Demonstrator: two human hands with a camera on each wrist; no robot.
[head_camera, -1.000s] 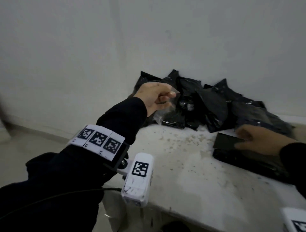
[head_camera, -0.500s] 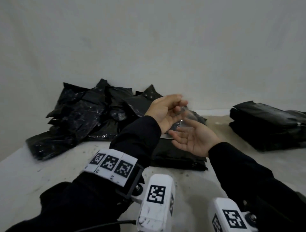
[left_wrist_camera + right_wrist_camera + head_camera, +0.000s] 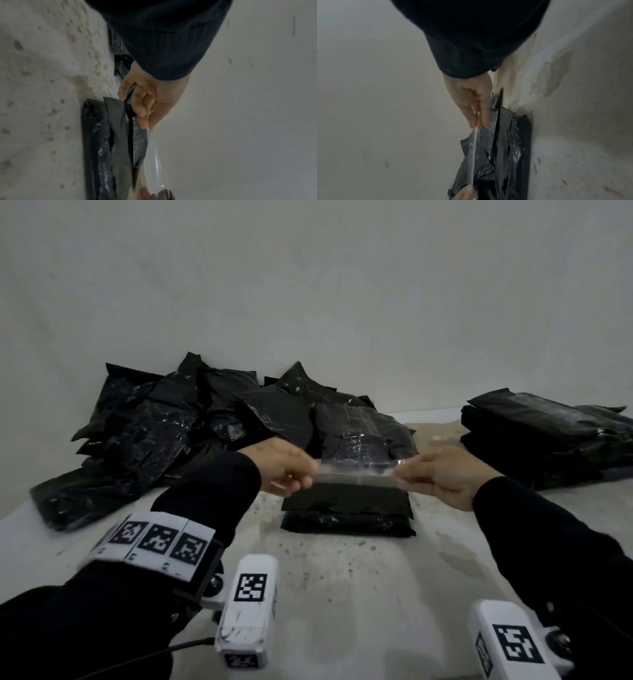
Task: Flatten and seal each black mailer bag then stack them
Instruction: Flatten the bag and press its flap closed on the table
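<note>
Pale bare wall and a speckled, stained white tabletop (image 3: 342, 577) fill the head view. A loose heap of crumpled black plastic mailer bags (image 3: 178, 433) lies far left against the wall; a neat stack of flattened black mailer bags (image 3: 548, 443) sits far right. Near the centre lies the flat black mailer bag being sealed (image 3: 346, 511). Above it the left hand (image 3: 284, 470) and right hand (image 3: 442, 474) each pinch one end of a clear plastic strip (image 3: 356, 474), stretched taut between them just over the bag's far edge

Left wrist view: the left hand (image 3: 150, 97) has its thumb and forefinger closed on the clear strip (image 3: 154, 151), the other fingers curled; the black bag (image 3: 106, 148) lies on the table beside it, its grey flap raised

Right wrist view: the right hand (image 3: 474, 104) pinches the strip (image 3: 473, 148) between straightened fingertips, with the bag (image 3: 510, 148) just beyond, its film wrinkled

Likely risks: the thin strip may twist or cling to the fingers, and wrinkles under the flap could leave the seal crooked or gappy; uneven pull from one hand could drag the bag askew
</note>
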